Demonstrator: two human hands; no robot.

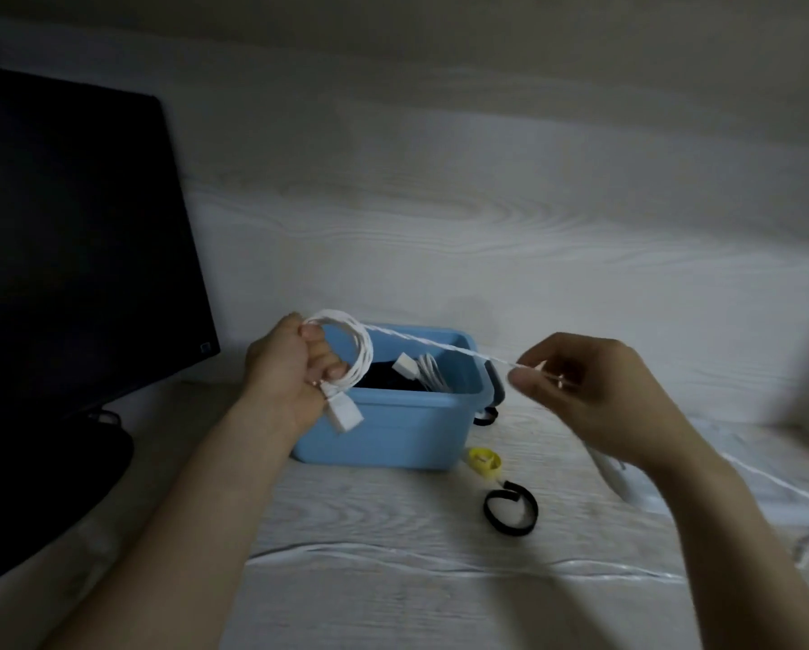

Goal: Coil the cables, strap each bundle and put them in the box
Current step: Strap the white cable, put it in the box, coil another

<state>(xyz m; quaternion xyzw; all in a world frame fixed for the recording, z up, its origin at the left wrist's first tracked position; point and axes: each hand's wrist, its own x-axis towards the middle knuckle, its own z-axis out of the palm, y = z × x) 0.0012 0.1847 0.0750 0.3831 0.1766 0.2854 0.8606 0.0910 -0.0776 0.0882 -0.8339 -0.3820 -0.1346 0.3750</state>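
Observation:
My left hand (283, 368) grips a white cable coil (358, 349) of a few loops, held upright just left of the blue box (407, 429); a white plug hangs below the hand. A taut white strand (440, 347) runs from the coil over the box to my right hand (590, 396), which pinches its free end. Inside the box lie another white cable with a plug (404, 366) and something dark. A yellow strap (484, 462) and a black strap loop (510, 509) lie on the table in front of the box's right corner.
A dark monitor (74, 255) on a black stand fills the left side. A white object (615, 476) lies under my right wrist. Another black strap (486, 417) sits by the box's right side. The table (416, 593) is pale wood grain.

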